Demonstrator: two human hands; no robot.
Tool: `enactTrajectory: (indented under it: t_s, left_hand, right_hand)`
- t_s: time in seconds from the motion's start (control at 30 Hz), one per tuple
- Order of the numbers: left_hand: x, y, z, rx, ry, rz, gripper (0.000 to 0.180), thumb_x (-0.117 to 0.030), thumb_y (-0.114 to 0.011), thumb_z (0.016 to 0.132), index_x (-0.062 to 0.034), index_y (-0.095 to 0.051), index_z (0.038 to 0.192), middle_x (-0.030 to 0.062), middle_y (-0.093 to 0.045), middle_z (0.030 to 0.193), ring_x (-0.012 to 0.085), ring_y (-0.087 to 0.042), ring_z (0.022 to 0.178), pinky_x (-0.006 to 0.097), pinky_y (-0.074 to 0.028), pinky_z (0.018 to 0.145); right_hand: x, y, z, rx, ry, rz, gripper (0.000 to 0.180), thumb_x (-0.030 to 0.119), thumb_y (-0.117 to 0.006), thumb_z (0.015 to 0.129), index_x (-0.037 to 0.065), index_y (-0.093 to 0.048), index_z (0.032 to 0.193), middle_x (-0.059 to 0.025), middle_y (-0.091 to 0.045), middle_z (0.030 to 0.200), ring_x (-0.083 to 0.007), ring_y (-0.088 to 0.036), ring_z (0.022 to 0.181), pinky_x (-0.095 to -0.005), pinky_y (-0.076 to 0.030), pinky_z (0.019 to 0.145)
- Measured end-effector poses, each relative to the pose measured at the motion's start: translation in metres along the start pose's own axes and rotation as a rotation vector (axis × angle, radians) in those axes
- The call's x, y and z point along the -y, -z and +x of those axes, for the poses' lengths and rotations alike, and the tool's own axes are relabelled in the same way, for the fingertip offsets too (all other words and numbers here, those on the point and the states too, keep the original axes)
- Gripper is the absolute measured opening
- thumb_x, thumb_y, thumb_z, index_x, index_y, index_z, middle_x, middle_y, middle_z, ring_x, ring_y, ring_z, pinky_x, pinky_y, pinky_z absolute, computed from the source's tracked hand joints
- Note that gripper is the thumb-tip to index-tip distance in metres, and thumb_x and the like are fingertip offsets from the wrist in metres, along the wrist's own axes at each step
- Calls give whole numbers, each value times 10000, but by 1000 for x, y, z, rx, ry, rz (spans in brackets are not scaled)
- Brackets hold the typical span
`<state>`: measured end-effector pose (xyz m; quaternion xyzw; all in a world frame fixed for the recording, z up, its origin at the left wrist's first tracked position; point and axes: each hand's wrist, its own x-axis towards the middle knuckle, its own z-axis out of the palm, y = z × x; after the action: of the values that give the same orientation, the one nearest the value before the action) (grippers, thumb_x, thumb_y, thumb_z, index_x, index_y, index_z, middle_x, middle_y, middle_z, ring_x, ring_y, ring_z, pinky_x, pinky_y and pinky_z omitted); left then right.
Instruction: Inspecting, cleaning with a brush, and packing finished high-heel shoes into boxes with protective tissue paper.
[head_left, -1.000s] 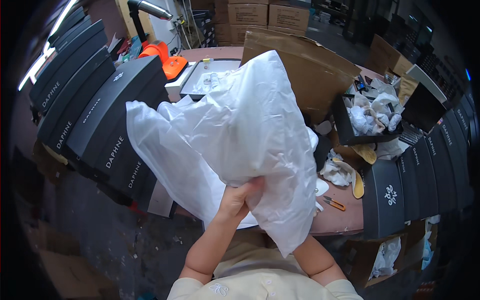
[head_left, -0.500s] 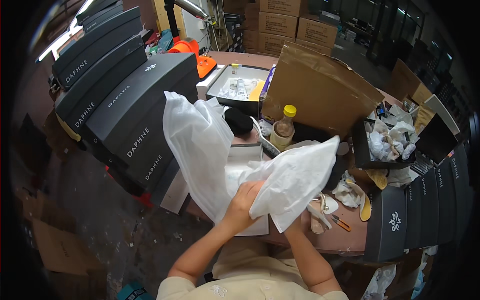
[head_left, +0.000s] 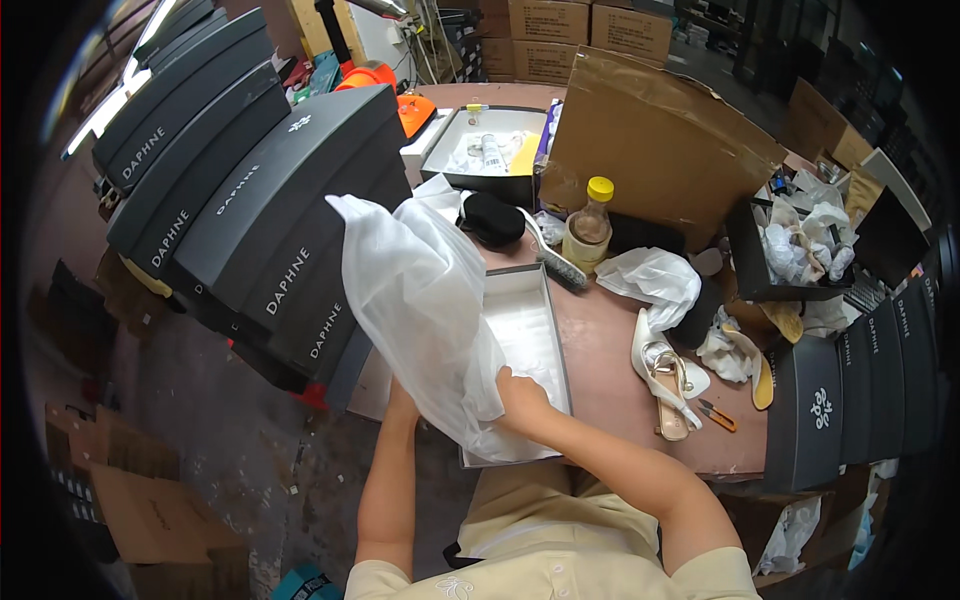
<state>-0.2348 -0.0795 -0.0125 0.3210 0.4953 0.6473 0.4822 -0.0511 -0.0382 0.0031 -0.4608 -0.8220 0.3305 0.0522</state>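
Note:
A large, thin sheet of white wrapping paper [head_left: 420, 290] stands up crumpled over the left side of an open shoebox [head_left: 562, 345], which is dark outside and white inside. My right hand [head_left: 522, 402] pinches the sheet's lower right edge over the box. My left hand [head_left: 404, 398] is at the sheet's lower left, its fingers hidden behind the paper. More white paper lies flat inside the box. To the right on the table lies a white heeled sandal [head_left: 662, 385] with a metal ornament, next to orange-handled thread snips [head_left: 718, 416].
Dark shoeboxes [head_left: 290, 215] are stacked high at left; others [head_left: 815, 410] stand at right. A yellow-capped bottle [head_left: 590, 225], black round pad [head_left: 492, 220], brush [head_left: 562, 270] and crumpled white paper [head_left: 655, 283] lie beyond the box. A cardboard piece [head_left: 650, 140] stands behind.
The part of the sheet held out to the right has swung left, uncovering the shoebox and sandal. My right hand has come from behind the paper; my left hand has moved left behind it.

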Motion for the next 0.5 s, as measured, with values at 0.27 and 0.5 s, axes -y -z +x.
enactTrajectory:
  t_s: [0.27, 0.5]
  left_hand:
    - [-34, -167, -7, 779, -421, 1106, 670, -459, -432, 916, -190, -161, 1465, 161, 25, 1525, 373, 10, 1397, 621, -109, 1043]
    - [9, -186, 3, 756, -525, 1430, 686, -432, -531, 864, -203, -242, 1442, 191, -5, 1515, 444, -8, 1377, 717, -131, 971]
  right_hand:
    - [-2, -12, -6, 181, -34, -221, 519, 351, -566, 830, -22, -439, 1168, -222, -569, 1101, -376, -558, 1021, -427, -454, 864]
    - [-16, 23, -93, 178, 474, -230, 457, 331, -530, 874, -57, -558, 1114, -221, -588, 1105, -337, -573, 1023, -422, -466, 852]
